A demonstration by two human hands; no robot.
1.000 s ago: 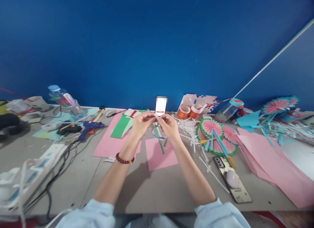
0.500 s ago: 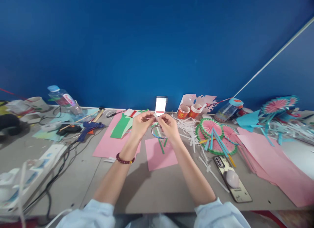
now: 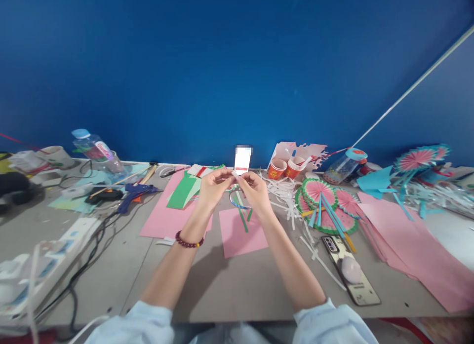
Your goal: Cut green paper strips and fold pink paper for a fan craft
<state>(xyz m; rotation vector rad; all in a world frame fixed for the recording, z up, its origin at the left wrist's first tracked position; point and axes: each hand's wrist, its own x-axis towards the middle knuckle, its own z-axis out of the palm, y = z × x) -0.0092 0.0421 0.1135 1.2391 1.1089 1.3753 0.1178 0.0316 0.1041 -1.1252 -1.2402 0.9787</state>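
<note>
My left hand [image 3: 214,188] and my right hand [image 3: 255,190] meet above the middle of the table, fingertips pinched together on a small pale paper piece [image 3: 237,175]. Most of that piece is hidden by my fingers. Just below them a thin blue-and-white ring [image 3: 234,202] shows partly. Under my hands lies a pink paper square [image 3: 240,245] with narrow green paper strips [image 3: 242,220] over it. To the left of my left hand, green paper [image 3: 179,193] rests on a larger pink sheet [image 3: 157,225].
A lit phone [image 3: 242,157] stands against the blue wall. On the right are paper cups [image 3: 277,170], white paper scraps [image 3: 289,196], watermelon-patterned paper fans [image 3: 320,201] and another phone [image 3: 351,272]. At left lie a blue glue gun [image 3: 135,196], a power strip [image 3: 70,250] and cables.
My hands stay in nearly the same place, with only slight finger movement around the small pale paper piece. Everything else on the table looks unchanged.
</note>
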